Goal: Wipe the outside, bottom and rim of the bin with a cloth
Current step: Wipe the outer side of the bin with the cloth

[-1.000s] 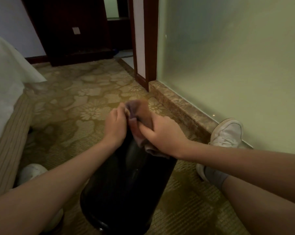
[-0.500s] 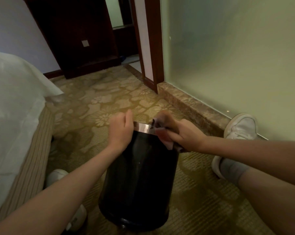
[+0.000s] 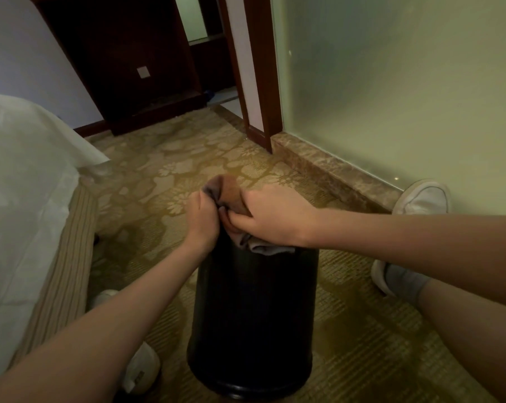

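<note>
A black round bin [image 3: 254, 315] lies tilted between my legs on the carpet, its base nearest me and its far end under my hands. A brown-grey cloth [image 3: 227, 193] is bunched over that far end. My left hand [image 3: 203, 218] is closed on the cloth's left part. My right hand [image 3: 270, 218] presses on the cloth from the right, fingers curled into it. Folds of the cloth [image 3: 263, 247] hang out below my right wrist. The bin's rim is hidden by hands and cloth.
A bed with a white sheet [image 3: 22, 199] and striped base stands at the left. A marble skirting [image 3: 333, 170] runs along the green wall at the right. My white shoes [image 3: 420, 199] [image 3: 138, 370] rest on the patterned carpet. A dark wooden cabinet [image 3: 123, 62] stands at the back.
Half a second ago the metal rim showed between my hands; now the cloth covers it. Both hands have come together on the cloth and its bunch sticks up behind them.
</note>
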`<state>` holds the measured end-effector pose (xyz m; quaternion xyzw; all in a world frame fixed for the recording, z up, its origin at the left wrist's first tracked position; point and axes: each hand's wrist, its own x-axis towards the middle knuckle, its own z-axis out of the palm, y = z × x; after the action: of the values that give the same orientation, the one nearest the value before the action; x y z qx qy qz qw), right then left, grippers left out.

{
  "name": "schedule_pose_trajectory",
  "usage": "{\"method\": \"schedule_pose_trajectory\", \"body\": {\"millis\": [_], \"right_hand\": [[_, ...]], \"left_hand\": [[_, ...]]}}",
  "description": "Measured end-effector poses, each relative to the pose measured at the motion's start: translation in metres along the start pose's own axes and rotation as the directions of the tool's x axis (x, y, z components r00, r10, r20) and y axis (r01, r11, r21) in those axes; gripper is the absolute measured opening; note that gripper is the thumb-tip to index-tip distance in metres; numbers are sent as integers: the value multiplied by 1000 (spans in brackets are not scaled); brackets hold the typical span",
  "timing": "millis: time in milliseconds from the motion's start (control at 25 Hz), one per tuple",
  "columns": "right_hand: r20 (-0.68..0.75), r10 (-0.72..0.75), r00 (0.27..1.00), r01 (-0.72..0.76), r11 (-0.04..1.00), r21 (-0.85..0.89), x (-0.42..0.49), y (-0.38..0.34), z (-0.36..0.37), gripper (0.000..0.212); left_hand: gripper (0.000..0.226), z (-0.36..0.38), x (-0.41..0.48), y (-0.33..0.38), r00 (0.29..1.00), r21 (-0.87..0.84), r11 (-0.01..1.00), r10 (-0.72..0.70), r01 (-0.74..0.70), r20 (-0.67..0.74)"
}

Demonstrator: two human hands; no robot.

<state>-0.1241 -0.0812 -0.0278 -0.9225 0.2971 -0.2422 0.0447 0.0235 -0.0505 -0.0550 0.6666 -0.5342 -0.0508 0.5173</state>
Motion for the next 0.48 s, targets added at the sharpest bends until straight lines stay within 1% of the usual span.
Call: {"method": "schedule_pose_trajectory", "body": {"millis": [80, 120, 160, 240, 320, 360, 400, 480], "right_hand": [[-91, -5, 996, 22, 983, 183, -20, 11, 5, 42], [-114, -16, 993, 44, 968, 247, -32, 23, 8, 45], [-116, -23, 993, 55, 959, 277, -44, 39, 13, 46], [-93, 20, 995, 10, 951, 310, -62, 69, 20, 44], [-94, 63, 994, -31, 950, 312, -67, 83, 21, 52], [-92, 57, 994, -28, 958, 287, -65, 84, 19, 57], [-85, 30, 996, -8, 968, 249, -63, 82, 17, 60], [-68, -34, 997, 46, 984, 170, -56, 73, 8, 63]], "left_hand": [[43, -2, 0, -7, 999, -126, 991, -45, 49, 31], [44, -5, 0, -4, 997, -179, 980, -78, 82, 28], [49, -7, 1, -4, 994, -228, 967, -107, 112, 32], [51, -8, 2, -3, 994, -227, 967, -107, 112, 36], [47, -6, 0, -2, 996, -212, 973, -88, 92, 25], [45, -4, 0, 0, 996, -204, 975, -81, 85, 29], [44, -3, -1, 1, 998, -181, 982, -53, 59, 38], [47, -2, -4, 8, 996, -111, 993, 45, -36, 80]]}}
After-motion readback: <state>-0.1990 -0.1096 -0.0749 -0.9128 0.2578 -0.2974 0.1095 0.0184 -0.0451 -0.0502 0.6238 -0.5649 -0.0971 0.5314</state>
